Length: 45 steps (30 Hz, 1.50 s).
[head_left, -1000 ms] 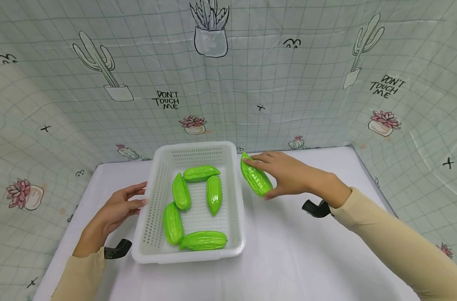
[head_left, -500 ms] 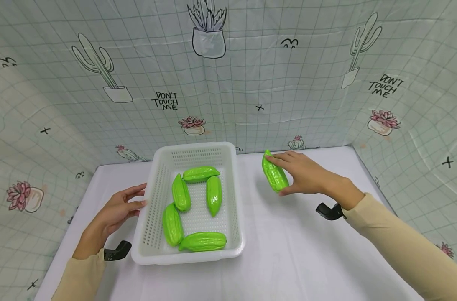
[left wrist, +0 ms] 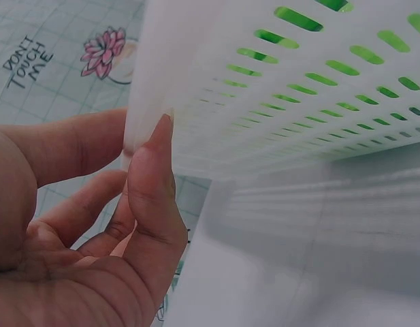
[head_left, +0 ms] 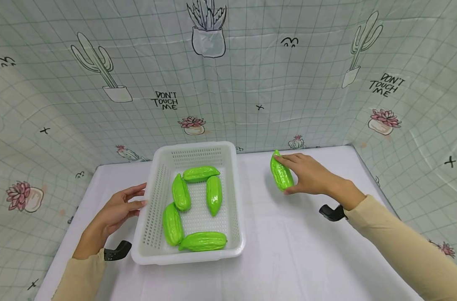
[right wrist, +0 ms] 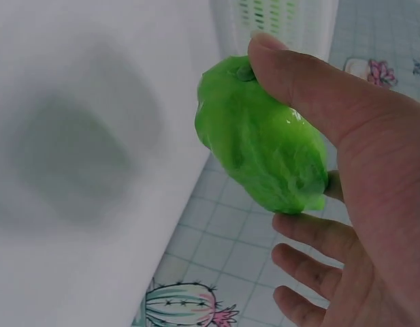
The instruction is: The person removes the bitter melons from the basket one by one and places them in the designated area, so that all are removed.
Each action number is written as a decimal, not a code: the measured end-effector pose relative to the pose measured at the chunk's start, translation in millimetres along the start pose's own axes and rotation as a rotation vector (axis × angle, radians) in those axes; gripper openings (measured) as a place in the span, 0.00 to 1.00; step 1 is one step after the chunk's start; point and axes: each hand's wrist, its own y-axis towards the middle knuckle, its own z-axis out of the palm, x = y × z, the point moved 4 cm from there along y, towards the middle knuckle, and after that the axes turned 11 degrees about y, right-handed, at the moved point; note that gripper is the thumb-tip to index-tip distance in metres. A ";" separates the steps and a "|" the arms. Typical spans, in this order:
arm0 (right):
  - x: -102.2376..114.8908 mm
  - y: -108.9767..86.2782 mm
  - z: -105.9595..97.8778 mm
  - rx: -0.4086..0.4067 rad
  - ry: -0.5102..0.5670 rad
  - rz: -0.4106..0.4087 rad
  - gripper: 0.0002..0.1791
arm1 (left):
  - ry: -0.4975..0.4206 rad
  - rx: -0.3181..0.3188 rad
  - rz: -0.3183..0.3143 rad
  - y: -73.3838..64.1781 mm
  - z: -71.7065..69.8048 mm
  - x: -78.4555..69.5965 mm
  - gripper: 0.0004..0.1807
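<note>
My right hand (head_left: 307,173) grips a glossy green bitter melon (head_left: 282,173) by its ends, above the table to the right of the basket. In the right wrist view the thumb lies over one end of the bitter melon (right wrist: 257,143), and its shadow falls on the white cloth. At the left side of the white plastic basket (head_left: 238,209), my left hand (head_left: 117,211) pinches the rim between thumb and forefinger, as the left wrist view shows at the basket wall (left wrist: 216,143). Several more bitter melons lie inside, one of them (head_left: 202,241) along the near wall.
The table (head_left: 284,255) wears a white cloth. A grid-printed curtain (head_left: 247,75) with cactus drawings rises behind it and along both sides. A black wrist mount (head_left: 331,212) sticks out from the right sleeve, another mount (head_left: 118,251) from the left.
My right hand has carried the bitter melon rightward, away from the basket's right rim, turning it slightly more upright. The left hand and the basket have stayed in place.
</note>
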 end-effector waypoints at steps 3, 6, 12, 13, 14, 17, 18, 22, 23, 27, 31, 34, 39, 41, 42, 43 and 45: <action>-4.1 -0.1 2.4 -0.005 -0.002 0.013 0.57 | -0.004 -0.002 -0.002 0.0 0.2 0.3 0.40; -8.2 -0.4 5.3 -0.007 0.000 0.026 0.57 | -0.007 -0.002 -0.001 -0.1 0.2 0.6 0.40; -16.6 -2.1 10.8 -0.007 -0.006 0.058 0.58 | -0.017 0.004 0.001 -0.3 -0.2 -0.7 0.40; -17.9 -2.4 11.6 -0.007 -0.009 0.062 0.58 | -0.019 0.005 0.001 -0.2 -0.3 -1.0 0.40; -19.2 -2.7 12.2 -0.007 -0.010 0.066 0.58 | -0.020 0.006 0.002 -0.2 -0.3 -1.3 0.40; -22.3 -2.4 14.5 -0.007 -0.012 0.078 0.57 | -0.023 0.007 0.001 -0.7 -0.7 -2.1 0.40; -23.0 -2.2 15.3 -0.008 -0.014 0.078 0.57 | -0.022 0.007 0.001 -1.0 -0.8 -2.4 0.40; -25.9 -1.0 18.1 -0.011 -0.019 0.086 0.57 | -0.020 0.006 0.003 -1.9 -1.0 -3.1 0.40; -26.6 -0.7 18.8 -0.011 -0.022 0.088 0.57 | -0.021 0.006 0.003 -2.1 -0.9 -3.3 0.40; -30.8 0.7 22.4 -0.006 -0.026 0.107 0.57 | -0.023 0.007 0.002 -2.0 0.0 -2.9 0.41; -34.8 2.0 26.7 -0.003 -0.028 0.123 0.57 | -0.025 0.002 -0.005 -1.7 -0.2 -1.7 0.40; -36.9 2.7 29.6 0.000 -0.034 0.129 0.57 | -0.021 0.005 -0.005 -1.4 -0.1 -0.7 0.40; -38.9 3.1 33.9 0.004 -0.034 0.134 0.57 | -0.023 0.005 -0.006 -1.2 0.2 1.2 0.40; -40.0 3.3 35.6 0.006 -0.036 0.137 0.57 | -0.024 0.002 -0.009 -0.8 0.2 1.4 0.40; -40.5 3.4 36.4 0.007 -0.038 0.137 0.57 | -0.023 0.001 -0.010 -0.7 0.2 1.4 0.40; -41.2 3.4 37.2 0.008 -0.041 0.138 0.57 | -0.022 0.001 -0.012 -0.3 0.2 1.5 0.40; -42.5 3.3 38.6 0.011 -0.043 0.140 0.57 | -0.022 0.000 -0.014 0.0 0.2 1.5 0.40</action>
